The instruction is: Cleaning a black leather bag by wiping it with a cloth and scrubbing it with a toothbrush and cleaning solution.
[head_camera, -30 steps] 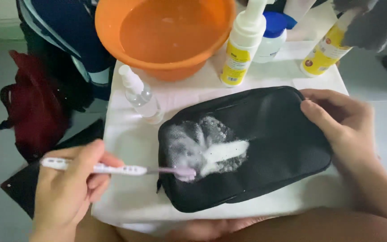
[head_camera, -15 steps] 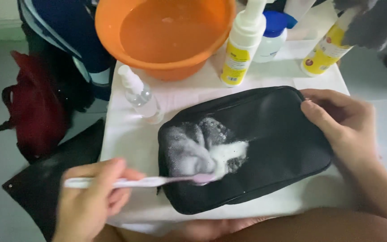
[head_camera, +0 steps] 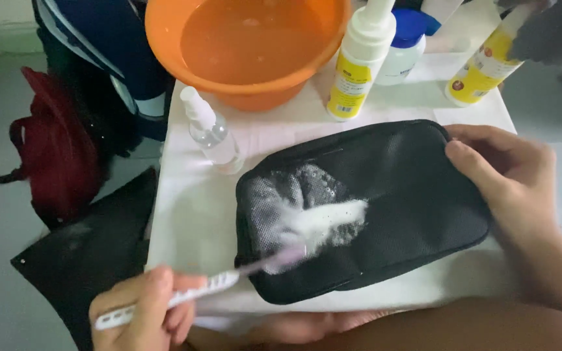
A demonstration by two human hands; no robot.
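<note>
A black zip pouch [head_camera: 398, 188] lies flat on a white-covered table [head_camera: 190, 214]. White foam [head_camera: 323, 218] covers its left half. My left hand [head_camera: 147, 318], at the lower left, grips a white and pink toothbrush [head_camera: 229, 279] by the handle. The blurred brush head rests on the foamy patch near the pouch's lower left edge. My right hand [head_camera: 512, 175] holds the pouch's right end, with the thumb on top.
Behind the pouch stand an orange basin [head_camera: 248, 45] of water, a small clear spray bottle [head_camera: 211, 133], two yellow-labelled bottles [head_camera: 358, 65] [head_camera: 486, 65] and a blue-capped jar [head_camera: 401, 49]. A red bag [head_camera: 53, 156] and a black bag [head_camera: 92, 260] lie on the floor at left.
My left hand has drawn the toothbrush down and back toward me, tilting the handle. The foam is smeared wider across the pouch. The right hand has kept its hold.
</note>
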